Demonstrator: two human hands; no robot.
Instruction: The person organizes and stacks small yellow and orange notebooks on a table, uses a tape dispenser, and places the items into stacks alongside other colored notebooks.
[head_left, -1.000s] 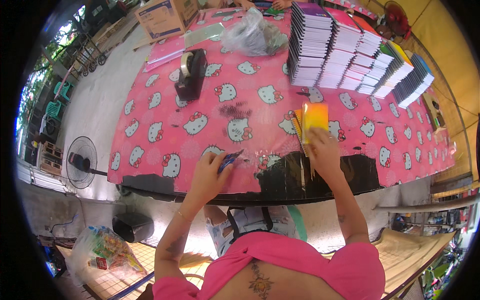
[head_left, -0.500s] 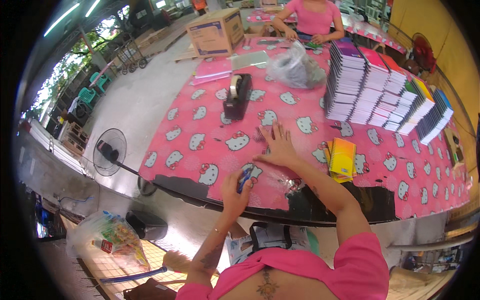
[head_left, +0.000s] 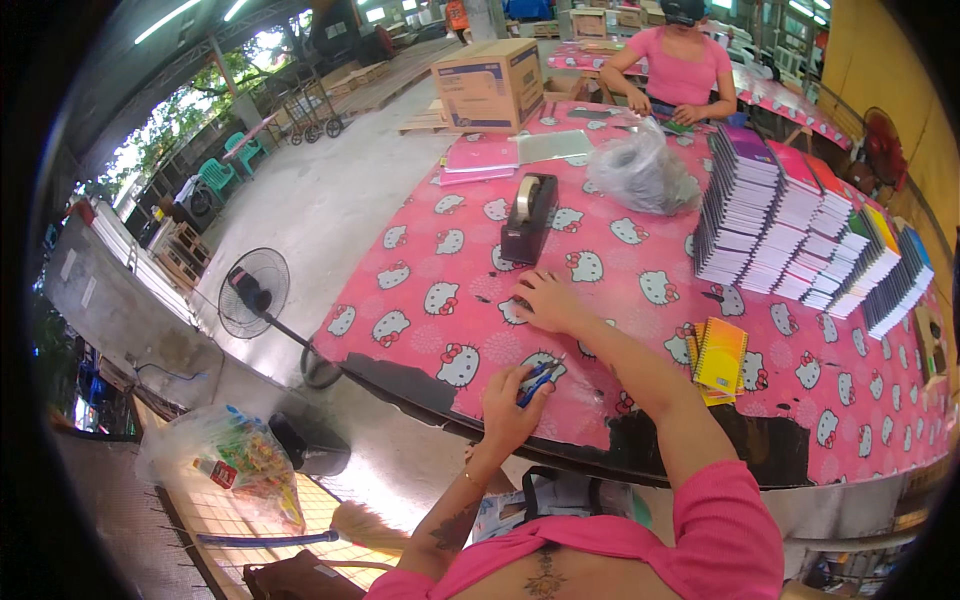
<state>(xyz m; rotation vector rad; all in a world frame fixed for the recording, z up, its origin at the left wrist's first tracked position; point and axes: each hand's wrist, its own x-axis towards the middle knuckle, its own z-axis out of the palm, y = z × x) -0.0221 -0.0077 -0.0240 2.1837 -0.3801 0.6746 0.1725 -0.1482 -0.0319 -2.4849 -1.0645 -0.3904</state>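
Note:
My left hand (head_left: 512, 408) is closed around a small blue-handled tool (head_left: 538, 384) with short pointed metal jaws, like snips or pliers. It is over the near edge of the table. My right hand (head_left: 552, 303) lies palm down on the pink patterned table cover (head_left: 400, 330), fingers stretched and a little bent. What may be under its palm is hidden. Just beyond it stands a black tape dispenser (head_left: 528, 222) with a roll of tape. To the right of my right forearm lies a small pile of yellow-orange spiral notebooks (head_left: 720, 360).
Tall stacks of spiral notebooks (head_left: 745, 210) fill the right side. Farther back are a grey plastic bag (head_left: 645, 175), pink folders (head_left: 480, 155) and a cardboard box (head_left: 490, 85). A person in pink (head_left: 682, 70) works across the table. A standing fan (head_left: 255, 290) is at left.
The whole view has shifted, showing more of the far side. My right hand has slid forward-left toward the tape dispenser, its fingers closer together. My left hand still holds the blue-handled tool, its jaws now plainer.

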